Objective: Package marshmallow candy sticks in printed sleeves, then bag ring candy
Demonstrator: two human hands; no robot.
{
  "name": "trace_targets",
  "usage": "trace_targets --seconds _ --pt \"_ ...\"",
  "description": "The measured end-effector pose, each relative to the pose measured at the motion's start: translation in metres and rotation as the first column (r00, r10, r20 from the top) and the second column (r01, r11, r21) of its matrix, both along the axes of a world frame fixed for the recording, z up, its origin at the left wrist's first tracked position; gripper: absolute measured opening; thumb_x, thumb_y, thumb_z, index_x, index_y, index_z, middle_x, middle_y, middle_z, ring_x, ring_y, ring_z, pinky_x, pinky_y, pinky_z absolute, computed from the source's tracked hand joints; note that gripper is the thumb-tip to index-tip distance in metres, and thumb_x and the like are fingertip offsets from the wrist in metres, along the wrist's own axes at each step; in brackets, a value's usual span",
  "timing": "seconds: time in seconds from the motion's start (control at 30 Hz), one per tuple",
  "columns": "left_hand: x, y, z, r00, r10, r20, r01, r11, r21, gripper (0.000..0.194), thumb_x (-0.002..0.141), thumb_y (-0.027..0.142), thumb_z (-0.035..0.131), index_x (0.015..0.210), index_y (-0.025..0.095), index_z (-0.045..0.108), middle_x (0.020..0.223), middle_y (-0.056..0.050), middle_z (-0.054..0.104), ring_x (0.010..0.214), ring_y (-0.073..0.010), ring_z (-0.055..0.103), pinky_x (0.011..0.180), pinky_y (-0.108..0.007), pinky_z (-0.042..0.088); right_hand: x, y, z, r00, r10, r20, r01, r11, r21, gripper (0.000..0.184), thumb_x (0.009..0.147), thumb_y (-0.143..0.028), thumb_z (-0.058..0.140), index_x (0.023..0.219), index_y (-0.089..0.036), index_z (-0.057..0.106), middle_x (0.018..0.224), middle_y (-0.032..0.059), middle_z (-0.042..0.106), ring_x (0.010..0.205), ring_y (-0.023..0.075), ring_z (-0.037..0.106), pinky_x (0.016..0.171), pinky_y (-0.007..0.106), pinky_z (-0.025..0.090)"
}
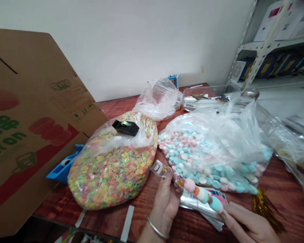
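My left hand (167,199), with a silver bangle on the wrist, pinches the upper end of a narrow clear packet (192,189) filled with pink, orange and blue sweets. My right hand (245,221) grips the packet's lower end with its fingertips. The packet lies slanted over a small stack of flat clear wrappers (205,209) on the reddish wooden table (281,189). Just beyond my hands sit a big plastic bag of multicoloured cereal rings (111,168) and a big bag of blue, pink and white sweets (212,158).
A black tape dispenser (126,127) rests on the ring bag; a blue one (63,167) lies beside a large cardboard box (27,128) at left. A clear tray (207,98) and an empty bag (159,98) stand behind. Gold twist ties (262,204) and metal shelving (268,44) are at right.
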State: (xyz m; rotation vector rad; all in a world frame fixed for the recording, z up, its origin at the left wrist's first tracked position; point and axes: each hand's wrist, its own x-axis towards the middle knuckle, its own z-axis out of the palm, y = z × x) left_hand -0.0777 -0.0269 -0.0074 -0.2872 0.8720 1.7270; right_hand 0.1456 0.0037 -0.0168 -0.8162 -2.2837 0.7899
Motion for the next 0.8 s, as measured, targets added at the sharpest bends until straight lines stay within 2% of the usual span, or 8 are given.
trace_targets --seconds 0.17,0.3,0.37,0.43,0.5,0.57,0.67,0.8 --pt "-0.001 -0.002 0.003 0.996 -0.076 0.052 0.076 0.997 0.0 0.027 0.071 0.022 0.082 0.08 0.013 0.059 0.066 0.003 0.059 0.05 -0.0052 0.054 0.042 -0.013 0.04 0.003 0.003 -0.005 0.999 -0.036 0.012 0.037 0.997 -0.06 0.028 0.094 -0.033 0.054 0.106 -0.022 0.076 0.103 0.0049 0.077 0.084 0.02 0.074 0.076 0.017 0.056" --pt "-0.001 -0.001 0.008 0.991 -0.108 0.081 0.109 0.994 -0.011 0.025 0.075 0.022 0.079 0.079 0.013 0.055 0.062 0.005 0.053 0.041 -0.002 0.042 0.035 -0.012 0.031 0.006 0.005 -0.007 0.998 -0.069 -0.005 0.069 0.985 0.158 0.027 0.095 -0.03 0.053 0.107 -0.016 0.073 0.1 0.0068 0.077 0.083 0.0176 0.075 0.076 0.014 0.055" --pt "0.0 0.001 0.011 0.992 -0.097 0.08 0.1 0.995 -0.026 0.023 0.079 0.022 0.075 0.078 0.013 0.054 0.063 0.005 0.053 0.041 -0.0019 0.041 0.035 -0.012 0.031 0.008 0.004 -0.009 0.994 -0.113 0.001 0.104 0.921 0.374 0.027 0.097 -0.028 0.05 0.107 -0.014 0.071 0.097 0.0079 0.077 0.079 0.0174 0.075 0.072 0.016 0.055" --pt "0.001 0.002 0.014 0.994 -0.082 0.075 0.086 0.996 -0.039 0.02 0.083 0.023 0.071 0.079 0.013 0.054 0.064 0.004 0.052 0.041 -0.0015 0.04 0.034 -0.011 0.03 0.012 0.002 -0.012 0.984 -0.168 0.057 0.108 0.821 0.561 0.028 0.098 -0.027 0.047 0.111 -0.015 0.069 0.086 0.0062 0.076 0.067 0.0162 0.072 0.062 0.02 0.052" --pt "0.002 0.003 0.016 0.996 -0.063 0.063 0.066 0.997 -0.047 0.018 0.084 0.022 0.07 0.08 0.013 0.055 0.063 0.004 0.052 0.041 -0.0012 0.04 0.034 -0.011 0.029 0.016 0.001 -0.017 0.963 -0.235 0.135 0.086 0.739 0.669 0.032 0.099 -0.026 0.045 0.123 -0.015 0.064 0.071 0.0031 0.071 0.055 0.0154 0.067 0.053 0.026 0.045" --pt "0.002 0.003 0.016 0.998 -0.055 0.034 0.057 0.997 -0.046 0.021 0.08 0.022 0.074 0.081 0.013 0.056 0.063 0.004 0.052 0.042 -0.001 0.04 0.035 -0.01 0.028 0.022 0.001 -0.023 0.94 -0.28 0.195 0.063 0.705 0.707 0.04 0.099 -0.026 0.046 0.137 -0.015 0.054 0.061 0.0 0.063 0.049 0.0149 0.06 0.051 0.029 0.038" --pt "0.004 0.002 0.016 0.995 -0.041 -0.089 0.039 0.999 -0.027 0.032 0.071 0.027 0.083 0.081 0.013 0.057 0.061 0.006 0.05 0.044 -0.0011 0.041 0.036 -0.01 0.029 0.031 0.001 -0.031 0.95 -0.237 0.202 0.03 0.715 0.699 0.048 0.099 -0.024 0.042 0.146 -0.015 0.043 0.054 -0.0031 0.052 0.043 0.0124 0.05 0.048 0.029 0.033" --pt "0.008 0.002 0.02 0.963 0.016 -0.268 -0.015 1.0 0.007 0.038 0.065 0.033 0.086 0.078 0.014 0.056 0.058 0.008 0.046 0.045 -0.0014 0.039 0.037 -0.011 0.031 0.032 -0.002 -0.029 0.96 -0.229 0.163 0.08 0.78 0.621 0.047 0.098 -0.022 0.042 0.145 -0.023 0.047 0.057 -0.0008 0.058 0.044 0.0132 0.048 0.048 0.028 0.035"
